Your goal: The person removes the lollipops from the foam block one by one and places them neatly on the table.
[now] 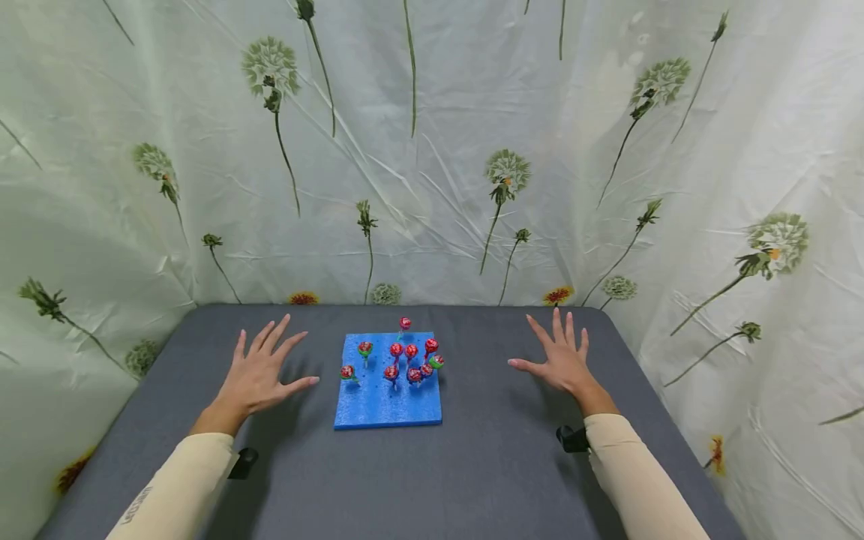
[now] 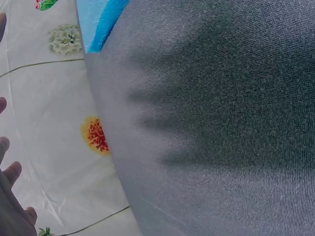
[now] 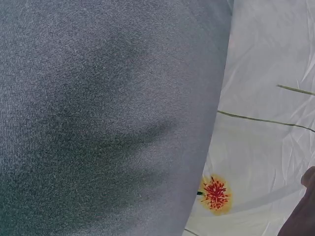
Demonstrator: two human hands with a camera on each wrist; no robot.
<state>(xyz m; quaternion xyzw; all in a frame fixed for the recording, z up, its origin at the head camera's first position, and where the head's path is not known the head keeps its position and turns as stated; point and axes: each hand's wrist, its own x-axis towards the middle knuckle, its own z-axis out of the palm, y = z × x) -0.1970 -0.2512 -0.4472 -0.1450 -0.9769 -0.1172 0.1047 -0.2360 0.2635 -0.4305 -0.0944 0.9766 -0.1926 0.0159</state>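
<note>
A blue foam board (image 1: 388, 409) lies near the middle of the grey table, with several lollipops (image 1: 396, 349) in red and green wrappers standing up from it. To the left of the board, my left hand (image 1: 259, 371) hovers over the table, fingers spread and holding nothing. My right hand (image 1: 562, 360) is spread the same way, farther off on the board's right side. Neither hand touches the board or a lollipop. In the left wrist view a corner of the foam board (image 2: 101, 24) shows at the top, and fingertips (image 2: 12, 172) appear at the left edge.
The grey cloth-covered table (image 1: 472, 480) has rounded far corners. Behind it and at both sides hangs a white curtain (image 1: 432, 187) printed with dandelions and other flowers. A black wrist device (image 1: 572, 439) sits under the right sleeve, another (image 1: 244, 463) under the left.
</note>
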